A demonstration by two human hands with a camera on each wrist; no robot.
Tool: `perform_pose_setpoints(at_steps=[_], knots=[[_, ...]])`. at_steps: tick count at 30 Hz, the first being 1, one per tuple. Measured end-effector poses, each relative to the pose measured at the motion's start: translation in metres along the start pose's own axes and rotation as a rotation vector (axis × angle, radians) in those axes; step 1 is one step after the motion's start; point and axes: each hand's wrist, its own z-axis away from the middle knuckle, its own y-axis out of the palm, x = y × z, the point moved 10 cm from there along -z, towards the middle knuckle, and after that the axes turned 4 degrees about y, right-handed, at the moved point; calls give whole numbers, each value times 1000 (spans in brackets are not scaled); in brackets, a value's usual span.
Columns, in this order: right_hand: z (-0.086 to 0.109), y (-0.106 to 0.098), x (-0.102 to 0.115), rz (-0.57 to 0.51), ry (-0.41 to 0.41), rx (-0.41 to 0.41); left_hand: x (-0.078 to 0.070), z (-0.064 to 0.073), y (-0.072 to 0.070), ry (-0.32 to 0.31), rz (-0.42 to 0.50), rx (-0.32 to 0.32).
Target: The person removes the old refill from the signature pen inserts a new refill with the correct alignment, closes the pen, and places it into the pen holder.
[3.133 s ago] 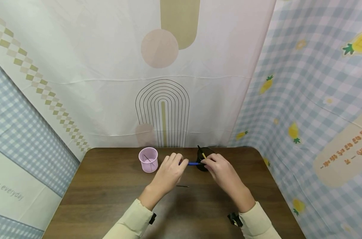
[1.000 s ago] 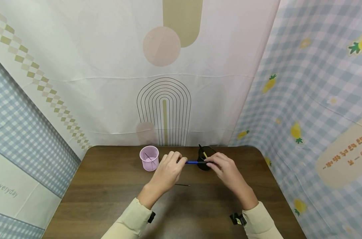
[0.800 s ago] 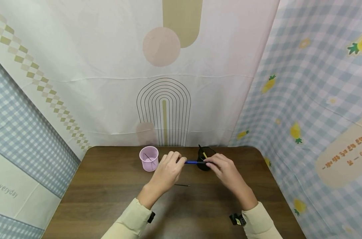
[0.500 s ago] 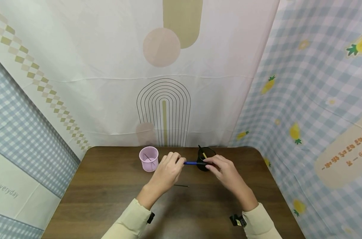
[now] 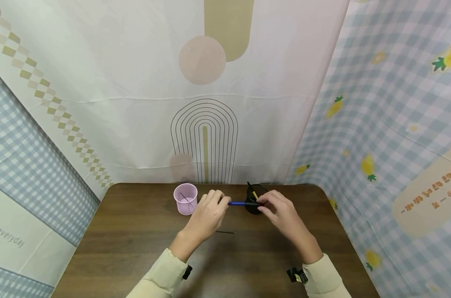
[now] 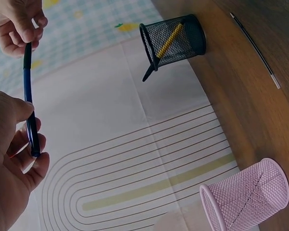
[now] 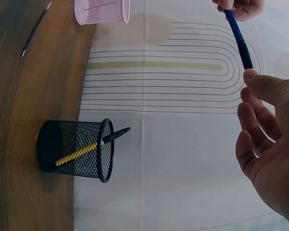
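My left hand (image 5: 210,213) grips a blue pen (image 5: 237,203) by its barrel, level above the table. At the pen's dark end, my right hand (image 5: 281,213) pinches with thumb and fingertips. The right wrist view shows the pen's dark grip part (image 7: 245,55) running to the right thumb (image 7: 265,84); the very tip is hidden there. Below the hands, a thin dark pen refill (image 6: 256,48) lies on the table. Behind the right hand stands a black mesh pen cup (image 7: 86,130), holding a yellow pen (image 7: 77,154) with a black end that leans over the rim.
A pink mesh pen cup (image 5: 181,208) stands at the back, beyond my left hand, with a thin dark stick (image 5: 184,196) inside. The brown wooden table (image 5: 128,231) ends against a patterned curtain (image 5: 143,124) at the back.
Compared with three seconds ago, the right fingertips sit slightly farther right, and more of the pen's dark end shows between the hands. The left hand keeps its grip; both cups stay put.
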Motion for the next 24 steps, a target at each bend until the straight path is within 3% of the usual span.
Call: perform_pose_setpoints(at_steps=[7,24], knots=[[0,-2,3,6,-29,-36,0,0,-1,-3,8,2],[-1,-1,0,30,26,-2,-1,-2,-3,5,0,-11]])
